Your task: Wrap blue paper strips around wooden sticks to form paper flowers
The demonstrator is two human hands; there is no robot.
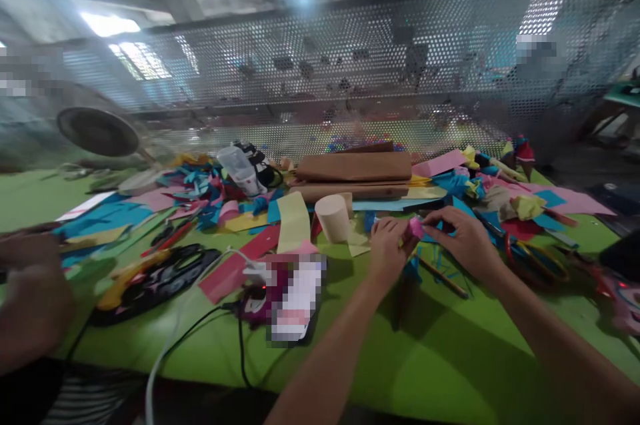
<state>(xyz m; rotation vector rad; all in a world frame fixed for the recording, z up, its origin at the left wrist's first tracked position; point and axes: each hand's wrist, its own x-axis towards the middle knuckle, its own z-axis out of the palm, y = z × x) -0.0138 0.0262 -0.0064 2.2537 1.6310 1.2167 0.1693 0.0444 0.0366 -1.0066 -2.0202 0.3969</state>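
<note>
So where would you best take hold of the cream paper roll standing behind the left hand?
Probably round its middle, coming from above and the near side. The paper roll stands upright with a slight lean, its open top facing up, and its near side is free. The left hand and right hand both pinch a small pink piece.

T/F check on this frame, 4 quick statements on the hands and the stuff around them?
1. Both hands pinch a small pink paper piece. True: left hand and right hand meet on it.
2. The table top is red. False: the table is covered in lime green.
3. A cream paper cup lies beyond the left hand. True.
4. The brown cardboard rolls lie under the right hand. False: they lie farther back, near the perforated metal screen.
</note>
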